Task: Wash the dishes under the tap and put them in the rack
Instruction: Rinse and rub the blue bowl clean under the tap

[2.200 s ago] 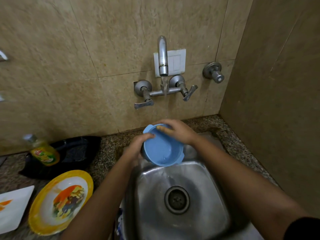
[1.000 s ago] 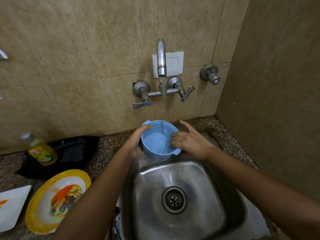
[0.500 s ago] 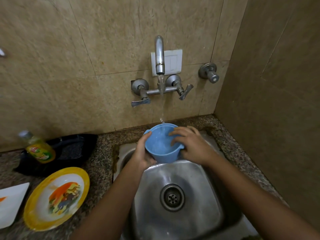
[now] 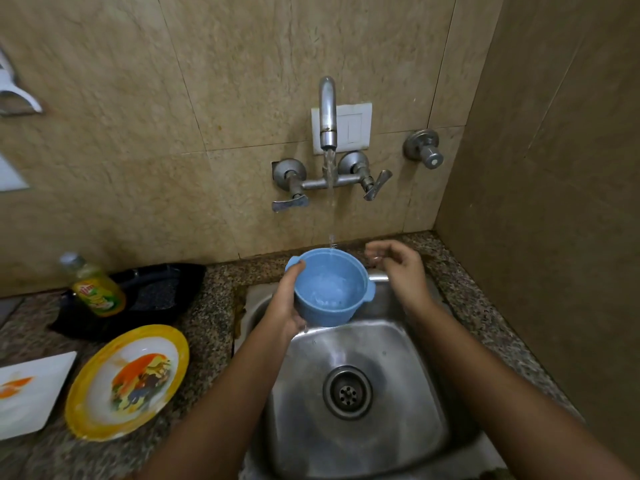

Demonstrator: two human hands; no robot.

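Half a second ago the right hand (image 4: 398,271) lay on the near right rim of the blue bowl (image 4: 330,287); now it has come off and hovers just right of the bowl, apart from it, its fingers loosely curled and holding nothing. The left hand (image 4: 285,306) has stayed on the bowl, its grip wrapped round the left wall with the thumb hooked over the rim. The bowl sits upright, tipped slightly toward the camera, above the far edge of the steel sink (image 4: 408,427), and the stream from the tap (image 4: 328,112) falls into its far side; water shows inside it. The sink's drain (image 4: 347,392) lies near of the bowl, uncovered. On the wall behind the tap is a white switch plate (image 4: 356,126), with two lever handles below it and a round valve (image 4: 424,148) further right. Left of the sink, on the speckled stone counter (image 4: 211,306), a yellow-rimmed plate (image 4: 128,381) with an orange picture lies flat; a white plate (image 4: 31,393) lies just left of it, at the frame's edge. Beyond them a bottle of yellow dish liquid (image 4: 95,289) leans in front of a black tray (image 4: 162,292) by the wall.
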